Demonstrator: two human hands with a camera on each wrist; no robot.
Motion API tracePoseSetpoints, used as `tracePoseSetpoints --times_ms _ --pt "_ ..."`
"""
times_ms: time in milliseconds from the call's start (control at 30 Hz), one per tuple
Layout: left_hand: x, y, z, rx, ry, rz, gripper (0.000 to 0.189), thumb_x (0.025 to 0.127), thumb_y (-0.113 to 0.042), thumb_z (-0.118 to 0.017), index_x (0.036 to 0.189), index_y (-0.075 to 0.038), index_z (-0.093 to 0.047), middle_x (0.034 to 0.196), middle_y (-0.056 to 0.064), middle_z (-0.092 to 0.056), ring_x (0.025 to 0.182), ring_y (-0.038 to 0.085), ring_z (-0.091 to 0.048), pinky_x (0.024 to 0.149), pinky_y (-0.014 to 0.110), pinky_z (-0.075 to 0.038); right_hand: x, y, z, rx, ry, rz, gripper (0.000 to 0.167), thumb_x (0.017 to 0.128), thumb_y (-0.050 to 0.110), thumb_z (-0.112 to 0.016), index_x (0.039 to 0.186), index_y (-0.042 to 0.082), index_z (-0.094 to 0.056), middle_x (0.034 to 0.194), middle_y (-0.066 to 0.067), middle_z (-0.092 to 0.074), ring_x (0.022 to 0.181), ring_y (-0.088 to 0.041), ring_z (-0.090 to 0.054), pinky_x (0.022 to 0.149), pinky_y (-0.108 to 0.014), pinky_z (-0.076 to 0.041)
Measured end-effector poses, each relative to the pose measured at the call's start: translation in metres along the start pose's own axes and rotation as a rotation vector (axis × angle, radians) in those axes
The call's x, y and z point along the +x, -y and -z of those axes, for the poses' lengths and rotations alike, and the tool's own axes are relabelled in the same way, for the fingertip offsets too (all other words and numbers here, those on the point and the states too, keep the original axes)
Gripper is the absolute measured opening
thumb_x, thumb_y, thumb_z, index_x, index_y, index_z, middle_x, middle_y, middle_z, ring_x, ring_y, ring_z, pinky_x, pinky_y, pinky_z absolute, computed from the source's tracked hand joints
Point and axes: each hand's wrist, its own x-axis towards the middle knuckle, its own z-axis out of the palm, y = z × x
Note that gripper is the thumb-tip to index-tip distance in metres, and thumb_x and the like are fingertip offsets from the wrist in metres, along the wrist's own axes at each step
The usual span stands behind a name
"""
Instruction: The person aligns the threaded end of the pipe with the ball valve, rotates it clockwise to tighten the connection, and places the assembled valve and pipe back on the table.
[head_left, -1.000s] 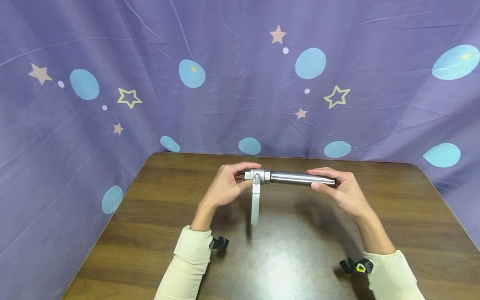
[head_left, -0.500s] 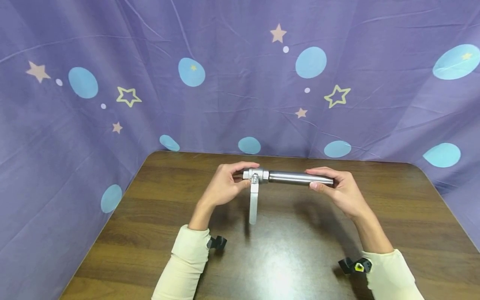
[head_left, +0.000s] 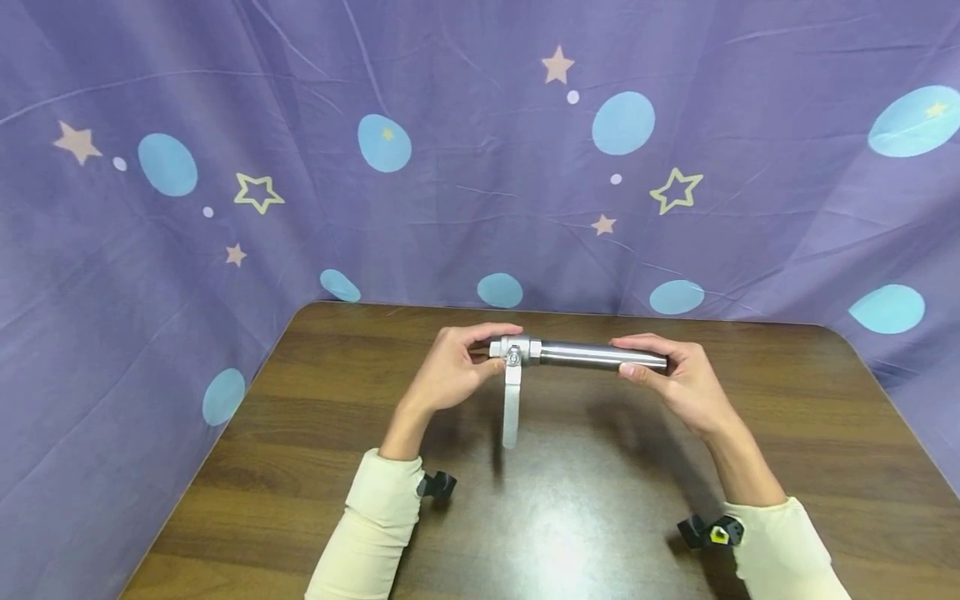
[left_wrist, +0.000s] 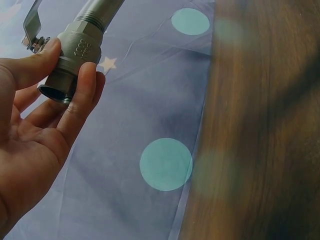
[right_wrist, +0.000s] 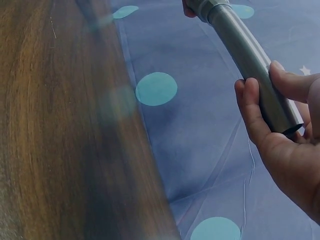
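Note:
A metal ball valve (head_left: pixel 522 348) hangs above the table, its flat lever handle (head_left: pixel 512 408) pointing toward the person. My left hand (head_left: pixel 450 371) grips the valve's body by its left end, thumb on the near side and fingers on the far side. In the left wrist view the valve's open end (left_wrist: pixel 57 89) faces the palm. A straight steel pipe (head_left: pixel 581 354) runs level from the valve's right end, with some thread showing at the joint in the left wrist view. My right hand (head_left: pixel 686 383) holds the pipe near its free end between thumb and fingers.
Beneath both hands lies a brown wooden table (head_left: pixel 300 467) with a bright glare patch near the front. A purple curtain (head_left: pixel 450 233) with stars and blue ovals stands behind it and along the left. Black mounts (head_left: pixel 437 486) sit at both wrists.
Valve and pipe stay joined and held by both hands. They shift only a few pixels in the head view, which itself sways slightly; the grips look the same.

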Motion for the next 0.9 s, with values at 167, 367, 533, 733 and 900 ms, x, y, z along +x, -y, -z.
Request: tracePoseSetpoints --times_ms 167,367,533,733,900 --pt "0.0008 -0.0016 -0.0014 -0.019 0.0 -0.002 0.048 0.087 0.011 -0.073 0.132 -0.004 -0.075 0.116 0.016 -0.079 0.069 0.011 -0.059 0.055 0.019 -0.046 -0.0002 0.001 0.0 -0.008 -0.001 -0.003 0.034 0.092 -0.008 -0.076 0.126 -0.01 -0.072 0.113 0.018 -0.079 0.096 0.001 -0.072 0.079 -0.015 -0.058" --pt "0.0002 -0.0014 -0.0023 -0.021 0.003 -0.016 0.047 0.087 0.012 -0.073 0.132 -0.002 -0.075 0.122 0.017 -0.078 0.083 0.016 -0.067 0.068 0.02 -0.057 -0.0015 0.0017 -0.0012 0.008 0.01 -0.011 0.032 0.094 -0.007 -0.073 0.126 -0.013 -0.071 0.11 0.017 -0.08 0.089 -0.002 -0.076 0.078 -0.017 -0.06" --pt "0.0001 0.0004 -0.0029 -0.012 -0.002 -0.022 0.048 0.087 0.01 -0.074 0.132 -0.006 -0.076 0.125 0.015 -0.078 0.087 0.015 -0.069 0.071 0.023 -0.06 -0.0022 0.0024 -0.0014 0.075 0.035 -0.008 0.028 0.099 -0.008 -0.067 0.126 -0.016 -0.068 0.108 0.009 -0.08 0.084 -0.011 -0.079 0.078 -0.024 -0.065" --pt "0.0006 0.0005 -0.0027 -0.017 -0.001 -0.021 0.048 0.087 0.011 -0.073 0.132 -0.007 -0.076 0.125 0.014 -0.078 0.087 0.015 -0.069 0.072 0.023 -0.061 -0.0014 0.0029 -0.0008 0.064 0.056 0.002 0.029 0.103 -0.005 -0.061 0.128 -0.021 -0.064 0.108 0.011 -0.079 0.081 -0.013 -0.079 0.077 -0.024 -0.065" --pt "0.0001 0.001 -0.003 -0.025 -0.001 -0.021 0.048 0.087 0.011 -0.073 0.132 -0.007 -0.076 0.126 0.015 -0.078 0.09 0.021 -0.071 0.074 0.025 -0.062 -0.0013 0.0027 0.0003 0.047 0.082 -0.005 0.03 0.106 -0.001 -0.059 0.129 -0.02 -0.063 0.109 0.011 -0.078 0.082 -0.015 -0.079 0.077 -0.025 -0.065"
